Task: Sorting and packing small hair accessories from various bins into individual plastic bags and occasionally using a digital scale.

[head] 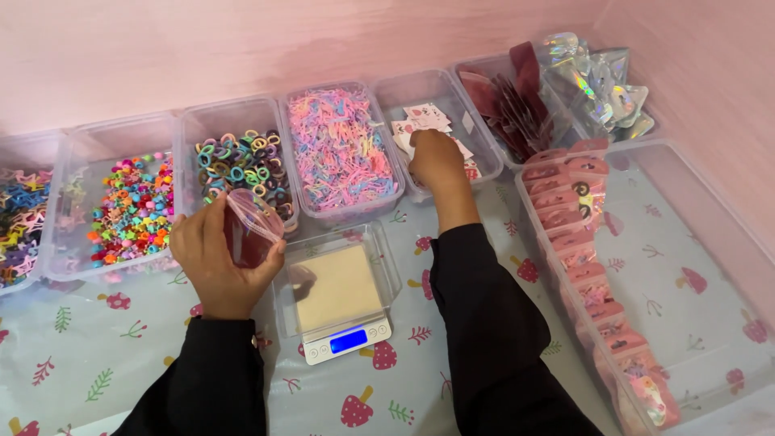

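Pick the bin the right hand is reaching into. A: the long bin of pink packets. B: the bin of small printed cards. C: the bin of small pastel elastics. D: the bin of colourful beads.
B: the right hand sits inside the card bin, fingers down on the cards, while the left hand holds a small pouch above the scale.

Digital scale (339,303) with clear tray sitting on patterned tablecloth (121,355). Bins of colourful beads (129,211), hair ties (242,165), pastel bands (339,153) lining pink wall (242,48). Long bin (710,266) holding row of pink packets (581,242). Holographic bags (597,81) lying at far right.
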